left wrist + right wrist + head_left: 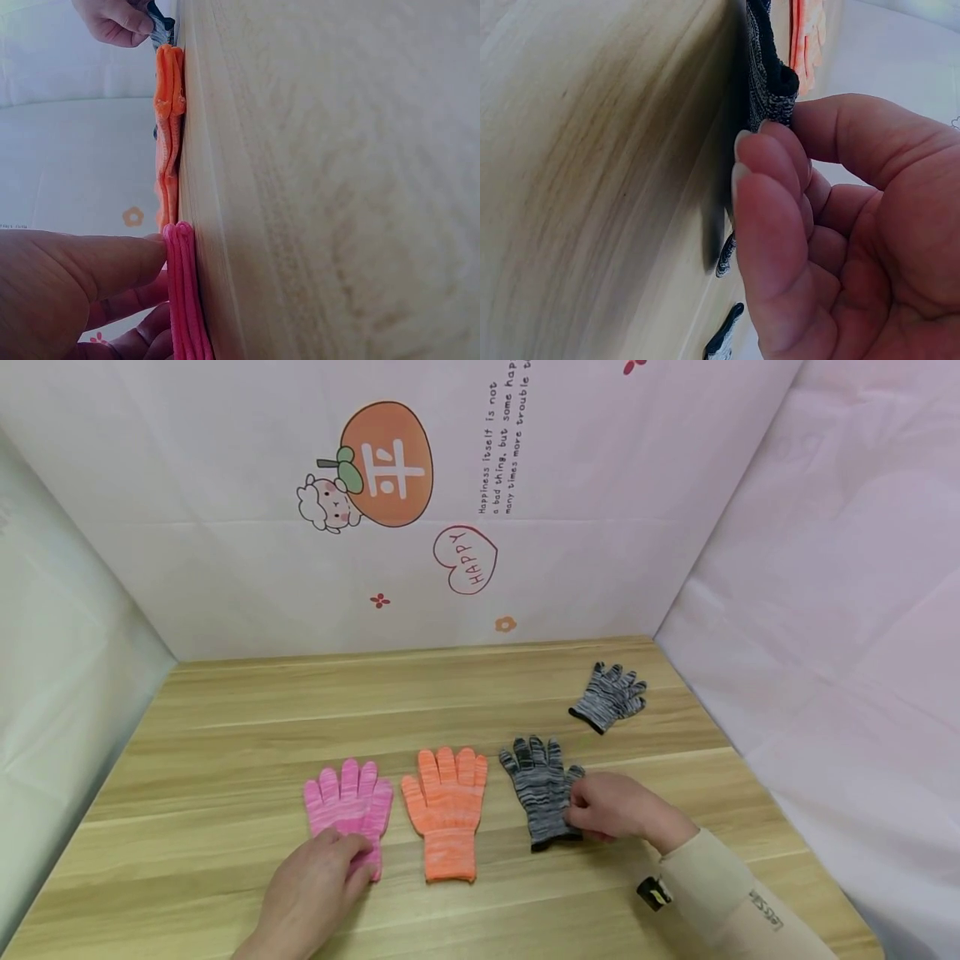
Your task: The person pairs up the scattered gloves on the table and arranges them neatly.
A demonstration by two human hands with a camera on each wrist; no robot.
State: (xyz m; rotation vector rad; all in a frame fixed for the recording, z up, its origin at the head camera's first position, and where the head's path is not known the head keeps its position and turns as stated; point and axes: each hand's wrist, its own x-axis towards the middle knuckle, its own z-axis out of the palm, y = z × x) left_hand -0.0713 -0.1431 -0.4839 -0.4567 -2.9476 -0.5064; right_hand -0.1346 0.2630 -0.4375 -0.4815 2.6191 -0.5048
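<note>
A pink knit glove (349, 802) lies flat on the table, fingers pointing away. My left hand (313, 883) rests on its cuff; in the left wrist view the thumb (112, 262) touches the top face of the pink glove (186, 292). Beside it lies an orange glove (448, 806), untouched. My right hand (611, 807) pinches the right edge of a grey-and-black striped glove (538, 789) near the cuff. In the right wrist view, thumb and fingertips meet at the edge of the striped glove (769, 94), slightly raised from the table there.
A second grey-and-black glove (611, 697) lies askew at the back right of the wooden table (360, 702). White cloth walls surround the table, the back one (570, 568) printed with cartoons and text. A small black tag (653, 893) hangs by the right sleeve (720, 889).
</note>
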